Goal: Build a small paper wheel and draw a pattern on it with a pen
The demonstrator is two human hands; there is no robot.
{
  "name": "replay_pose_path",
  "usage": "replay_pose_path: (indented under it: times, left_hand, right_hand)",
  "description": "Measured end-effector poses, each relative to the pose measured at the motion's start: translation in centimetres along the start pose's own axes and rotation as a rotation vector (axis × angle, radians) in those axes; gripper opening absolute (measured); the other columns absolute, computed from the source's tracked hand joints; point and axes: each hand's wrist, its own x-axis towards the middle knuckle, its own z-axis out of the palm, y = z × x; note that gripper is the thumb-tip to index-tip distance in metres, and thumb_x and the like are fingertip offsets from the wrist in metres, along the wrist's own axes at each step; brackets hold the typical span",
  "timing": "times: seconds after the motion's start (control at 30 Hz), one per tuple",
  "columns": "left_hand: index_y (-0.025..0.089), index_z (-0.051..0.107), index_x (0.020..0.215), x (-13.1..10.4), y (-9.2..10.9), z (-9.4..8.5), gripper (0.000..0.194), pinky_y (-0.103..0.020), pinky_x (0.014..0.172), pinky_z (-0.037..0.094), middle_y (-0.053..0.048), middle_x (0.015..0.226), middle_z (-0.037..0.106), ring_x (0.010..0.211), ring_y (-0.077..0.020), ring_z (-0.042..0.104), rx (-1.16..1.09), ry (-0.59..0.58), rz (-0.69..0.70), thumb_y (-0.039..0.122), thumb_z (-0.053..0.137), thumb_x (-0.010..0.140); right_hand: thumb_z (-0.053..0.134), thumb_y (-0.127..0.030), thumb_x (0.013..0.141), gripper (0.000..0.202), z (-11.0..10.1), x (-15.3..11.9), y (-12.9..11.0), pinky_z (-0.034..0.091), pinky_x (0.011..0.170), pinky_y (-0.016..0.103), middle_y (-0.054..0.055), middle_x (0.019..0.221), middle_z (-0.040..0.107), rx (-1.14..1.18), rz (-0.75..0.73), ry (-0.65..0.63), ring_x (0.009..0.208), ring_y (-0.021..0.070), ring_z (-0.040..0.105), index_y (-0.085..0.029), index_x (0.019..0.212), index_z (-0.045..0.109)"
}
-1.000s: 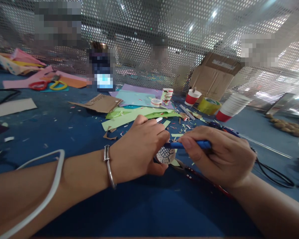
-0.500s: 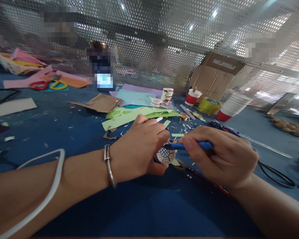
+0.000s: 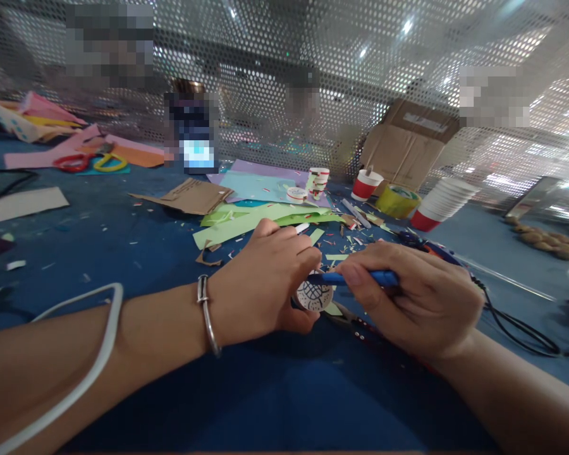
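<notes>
Between the thumb and fingers of my left hand (image 3: 277, 281) is a small round white disc (image 3: 315, 297), its face marked with dark crossing lines and dots. Part of the disc is covered by my fingers. My right hand (image 3: 412, 297) is closed around a blue pen (image 3: 355, 278), which points left with its tip at the upper part of the disc. Whether the tip touches the surface I cannot tell. Below the pen, partly under my right hand, lie scissors (image 3: 348, 318) on the blue table (image 3: 246, 404).
Green paper strips (image 3: 246, 224), torn cardboard (image 3: 189, 196) and many scraps lie beyond my hands. Farther right stand a red-and-white paper cup (image 3: 366, 185), yellow tape (image 3: 398, 201) and stacked cups (image 3: 446, 199). Red and yellow-handled scissors (image 3: 92, 161) are at left. A white cable (image 3: 107, 341) crosses my left forearm.
My right hand has shifted slightly left with the pen, whose tip has moved a little across the disc. My left hand keeps its hold nearly unchanged.
</notes>
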Motion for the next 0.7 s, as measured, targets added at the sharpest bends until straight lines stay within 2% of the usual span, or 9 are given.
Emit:
replay_pose_path:
  times: [0.17, 0.7]
  left_hand:
    - [0.016, 0.061, 0.088, 0.08, 0.08, -0.17, 0.032, -0.041, 0.08, 0.029, -0.002, 0.09, 0.062, 0.085, -0.0222, 0.053, -0.031, -0.03, -0.022, 0.042, 0.072, 0.074]
    - [0.016, 0.062, 0.088, 0.02, 0.11, -0.08, 0.03, -0.041, 0.081, 0.029, -0.003, 0.089, 0.064, 0.088, -0.0238, 0.055, -0.007, -0.009, -0.005, 0.043, 0.07, 0.075]
  right_hand:
    - [0.066, -0.018, 0.091, 0.007, -0.1, 0.03, -0.12, 0.057, 0.058, 0.02, -0.003, 0.074, 0.076, 0.024, 0.021, -0.014, 0.059, 0.0105, 0.069, -0.023, 0.086, 0.065]
    - [0.064, -0.017, 0.091, 0.009, -0.48, 0.18, -0.3, 0.055, 0.057, 0.019, -0.004, 0.072, 0.076, 0.033, -0.007, -0.052, 0.057, 0.0093, 0.069, -0.023, 0.085, 0.066]
